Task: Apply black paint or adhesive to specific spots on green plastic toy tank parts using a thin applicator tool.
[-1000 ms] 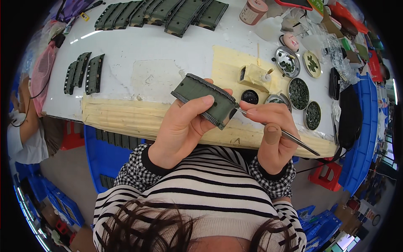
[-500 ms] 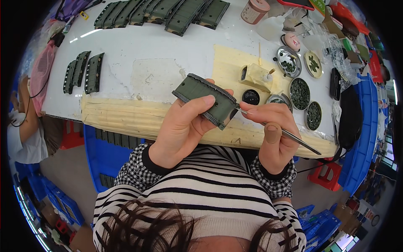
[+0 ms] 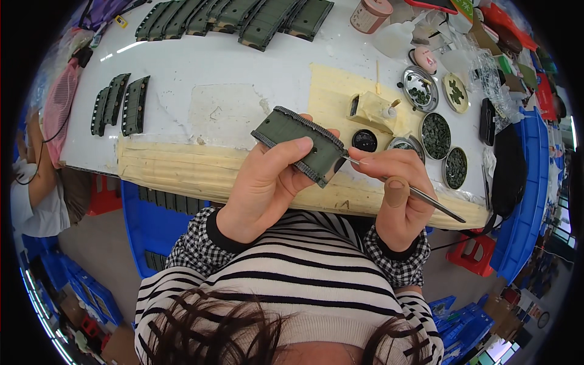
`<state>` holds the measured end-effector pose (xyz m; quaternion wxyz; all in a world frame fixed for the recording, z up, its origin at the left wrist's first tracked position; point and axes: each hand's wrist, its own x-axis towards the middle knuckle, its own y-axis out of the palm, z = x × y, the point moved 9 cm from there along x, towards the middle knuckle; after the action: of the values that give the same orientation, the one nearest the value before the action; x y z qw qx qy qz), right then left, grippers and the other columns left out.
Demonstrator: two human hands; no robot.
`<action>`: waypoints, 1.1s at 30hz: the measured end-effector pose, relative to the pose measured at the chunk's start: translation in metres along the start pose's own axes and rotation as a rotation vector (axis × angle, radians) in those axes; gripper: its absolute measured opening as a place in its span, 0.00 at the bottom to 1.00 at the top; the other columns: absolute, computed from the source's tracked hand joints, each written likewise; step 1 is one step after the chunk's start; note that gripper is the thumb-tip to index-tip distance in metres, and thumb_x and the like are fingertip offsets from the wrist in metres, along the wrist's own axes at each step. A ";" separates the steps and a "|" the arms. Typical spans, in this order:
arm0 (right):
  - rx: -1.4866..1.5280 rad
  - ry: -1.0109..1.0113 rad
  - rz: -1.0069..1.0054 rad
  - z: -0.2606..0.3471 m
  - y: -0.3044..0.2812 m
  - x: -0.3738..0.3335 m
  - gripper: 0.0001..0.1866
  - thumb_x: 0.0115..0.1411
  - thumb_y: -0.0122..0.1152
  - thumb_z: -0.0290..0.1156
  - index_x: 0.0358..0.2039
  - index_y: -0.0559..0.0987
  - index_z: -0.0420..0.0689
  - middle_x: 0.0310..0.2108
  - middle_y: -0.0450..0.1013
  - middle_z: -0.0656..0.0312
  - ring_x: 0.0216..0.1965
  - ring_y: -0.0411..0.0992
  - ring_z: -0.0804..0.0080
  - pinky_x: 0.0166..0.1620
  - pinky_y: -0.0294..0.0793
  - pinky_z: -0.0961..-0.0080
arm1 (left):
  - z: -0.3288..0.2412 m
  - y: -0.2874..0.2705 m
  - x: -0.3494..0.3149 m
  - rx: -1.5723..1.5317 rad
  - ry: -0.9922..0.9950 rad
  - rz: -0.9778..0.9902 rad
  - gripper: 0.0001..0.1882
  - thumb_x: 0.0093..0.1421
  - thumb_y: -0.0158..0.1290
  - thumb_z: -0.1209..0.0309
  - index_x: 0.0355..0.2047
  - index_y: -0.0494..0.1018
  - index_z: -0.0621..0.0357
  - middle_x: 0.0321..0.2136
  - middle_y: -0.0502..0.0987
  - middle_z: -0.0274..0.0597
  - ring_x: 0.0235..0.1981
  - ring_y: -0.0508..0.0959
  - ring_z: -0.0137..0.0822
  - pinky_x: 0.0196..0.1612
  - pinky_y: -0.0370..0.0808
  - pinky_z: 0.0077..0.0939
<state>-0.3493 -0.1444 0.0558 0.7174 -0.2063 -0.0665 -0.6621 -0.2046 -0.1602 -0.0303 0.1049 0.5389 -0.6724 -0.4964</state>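
My left hand [image 3: 260, 187] grips a curved dark green plastic piece [image 3: 289, 135] with toothed long edges and a camouflage patch, held tilted above the table's near edge. The thumb lies across its face; the other fingers are partly hidden behind it. In my right hand [image 3: 404, 207] is a slim metal hand tool [image 3: 439, 208], its thin tip at the piece's right end. A brown cover sits on the right thumb. What the tip touches is too small to make out. Near the right hand stand a small pot of black liquid [image 3: 364, 141] and a round tin of small dark green parts [image 3: 435, 136].
Similar green pieces [image 3: 261, 27] line the far side, and several more [image 3: 135, 106] lie at the left. A tape-wrapped bottle [image 3: 371, 111] stands on yellowish paper. Tins, a phone-like black object [image 3: 487, 120] and plastic bags crowd the right. A padded yellowish strip [image 3: 170, 163] edges the table.
Almost nothing differs. The green piece and both hands have stayed nearly in place, with the tool tip still at the piece's right end.
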 end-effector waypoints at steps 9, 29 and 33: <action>-0.069 -0.063 0.021 0.003 0.003 -0.001 0.08 0.63 0.54 0.24 0.39 0.80 0.36 0.39 0.76 0.52 0.42 0.77 0.64 0.44 0.76 0.75 | 0.000 -0.001 0.000 0.011 0.025 -0.010 0.20 0.63 0.48 0.71 0.55 0.62 0.58 0.53 0.70 0.54 0.51 0.75 0.38 0.52 0.74 0.31; -0.169 -0.192 0.046 0.016 0.004 -0.005 0.11 0.57 0.59 0.22 0.41 0.80 0.37 0.42 0.76 0.50 0.41 0.76 0.63 0.43 0.75 0.76 | 0.001 0.001 0.003 -0.042 -0.011 0.073 0.23 0.61 0.48 0.72 0.57 0.61 0.58 0.52 0.70 0.54 0.53 0.73 0.40 0.57 0.72 0.35; -0.184 -0.180 0.052 0.016 0.004 -0.005 0.11 0.56 0.60 0.21 0.41 0.80 0.37 0.42 0.76 0.50 0.42 0.76 0.63 0.43 0.75 0.76 | 0.003 0.002 0.003 -0.068 -0.021 0.071 0.23 0.61 0.48 0.73 0.57 0.61 0.58 0.52 0.70 0.54 0.53 0.73 0.40 0.57 0.71 0.35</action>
<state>-0.3435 -0.1331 0.0679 0.7036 -0.3316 -0.0640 -0.6253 -0.2089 -0.1609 -0.0317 0.1336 0.5058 -0.6749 -0.5204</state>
